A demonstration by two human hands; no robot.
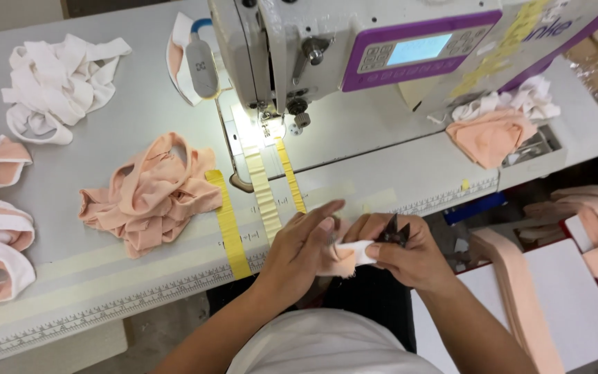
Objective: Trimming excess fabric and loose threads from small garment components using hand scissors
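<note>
left hand [302,246], right hand [403,253] (with black snips [394,232]), pinching peach fabric piece [346,257]

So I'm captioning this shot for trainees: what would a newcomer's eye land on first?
The lit sewing machine with its purple panel, top centre of the grey table. Then the two hands at the near edge: the left hand and right hand pinch a small peach-and-white fabric piece, the right also holding black snips. A peach fabric pile lies left.
</note>
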